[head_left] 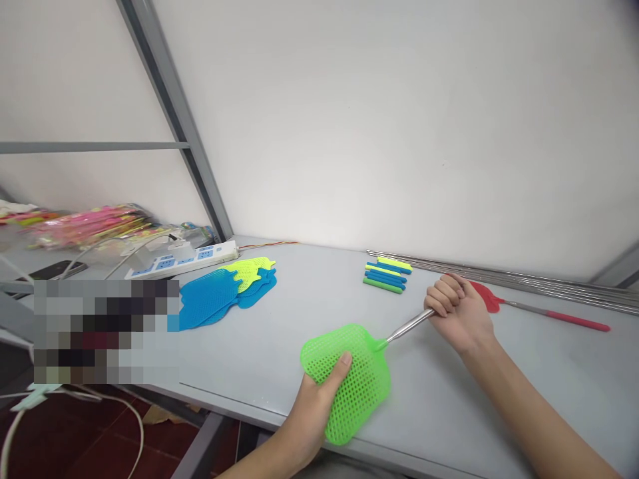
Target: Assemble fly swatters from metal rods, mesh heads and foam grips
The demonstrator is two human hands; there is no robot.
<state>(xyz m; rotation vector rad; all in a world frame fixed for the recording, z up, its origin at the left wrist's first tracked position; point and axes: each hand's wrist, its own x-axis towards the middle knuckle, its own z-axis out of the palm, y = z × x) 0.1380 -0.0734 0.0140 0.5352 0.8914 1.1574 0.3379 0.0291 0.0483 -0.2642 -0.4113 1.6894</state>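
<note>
Gripping: your left hand (314, 406) is clamped on the near edge of the green swatter head (347, 379), thumb pressed on top of the mesh, at the front edge of the table (279, 332).
Right hand: your right hand (456, 313) is closed in a fist around the metal rod (410, 325) that runs up and to the right out of the green head; the far end of the rod is hidden inside your fist.
Swatter position: the green head lies flat on the grey tabletop, its lower corner just over the front edge.
Open room: bare tabletop lies between the green head and the piles behind it, and more to the right of your right forearm.
Left pile: a loose stack of blue and yellow swatter heads (224, 293) lies well apart to your left; no tray or box holds them.
Handle sleeves: a small heap of blue, yellow and green sleeves (387, 274) sits loose on the table just beyond your right hand.
Red swatter: a red swatter (539, 311) lies flat behind your right fist, handle pointing right.
Back edge: a bundle of bare metal rods (524, 278) lies along the wall.
Far left: a white power strip (184, 259) and bright packets (84, 223) sit beyond the blue heads.
</note>
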